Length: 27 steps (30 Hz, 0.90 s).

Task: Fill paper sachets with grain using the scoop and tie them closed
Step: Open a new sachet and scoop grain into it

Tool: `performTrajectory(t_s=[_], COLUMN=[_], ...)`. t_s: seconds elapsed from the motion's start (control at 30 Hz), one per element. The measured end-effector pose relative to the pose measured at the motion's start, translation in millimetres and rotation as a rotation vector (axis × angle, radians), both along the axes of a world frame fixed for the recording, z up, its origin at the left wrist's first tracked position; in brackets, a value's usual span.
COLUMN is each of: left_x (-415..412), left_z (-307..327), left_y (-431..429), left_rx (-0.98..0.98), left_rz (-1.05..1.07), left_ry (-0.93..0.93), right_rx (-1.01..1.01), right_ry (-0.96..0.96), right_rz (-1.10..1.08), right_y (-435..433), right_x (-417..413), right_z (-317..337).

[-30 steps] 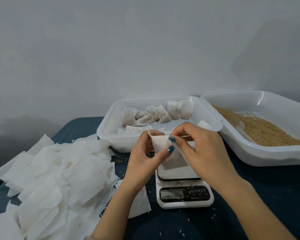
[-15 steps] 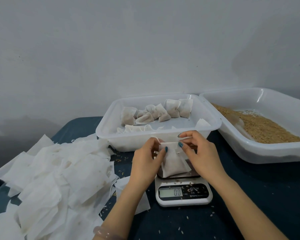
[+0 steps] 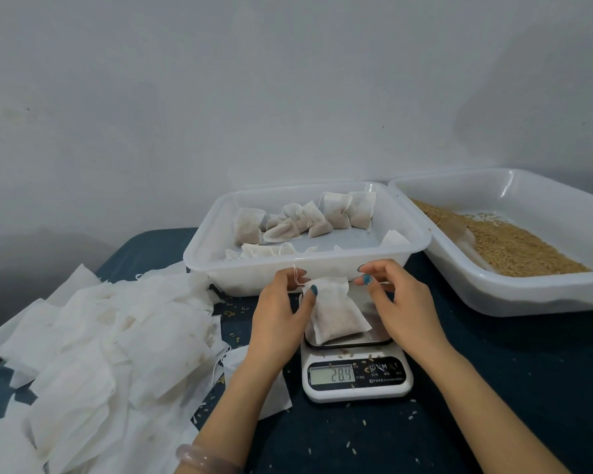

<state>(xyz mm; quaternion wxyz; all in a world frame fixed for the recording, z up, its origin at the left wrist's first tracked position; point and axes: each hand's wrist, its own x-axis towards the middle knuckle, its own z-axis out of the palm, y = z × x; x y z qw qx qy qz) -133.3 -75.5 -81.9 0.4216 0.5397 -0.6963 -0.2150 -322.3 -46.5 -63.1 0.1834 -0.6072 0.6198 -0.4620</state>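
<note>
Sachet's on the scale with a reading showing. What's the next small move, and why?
Probably pull the string to cinch the sachet shut. It lies filled on the scale, which reads 28.4, and its mouth looks flat and untied. The left hand pinches its top corner with the string loose there, and the right hand hovers beside it.

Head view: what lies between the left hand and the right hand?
In the head view, the sachet lies there on the scale. The left hand pinches its top corner; the right hand does not touch it.
</note>
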Motion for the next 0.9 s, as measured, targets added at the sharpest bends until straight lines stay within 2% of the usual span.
performTrajectory(t_s=[0.43,0.67,0.77,0.9], left_x=[0,-9,-15,-15], left_z=[-1,7,14,25], left_y=[-3,-6,-6,0], left_rx=[0.028,0.098,0.086,0.025], left_rz=[0.026,0.03,0.007,-0.09], left_ry=[0.016,-0.072,-0.146,-0.127], right_rx=[-0.014,-0.033,-0.044,-0.056], right_ry=[-0.04,-0.084,-0.101,-0.101], right_rz=[-0.011,-0.001,-0.002,0.004], right_y=[1,0,1,1], right_x=[0,-3,-5,-5], right_z=[1,-1,-1,-1])
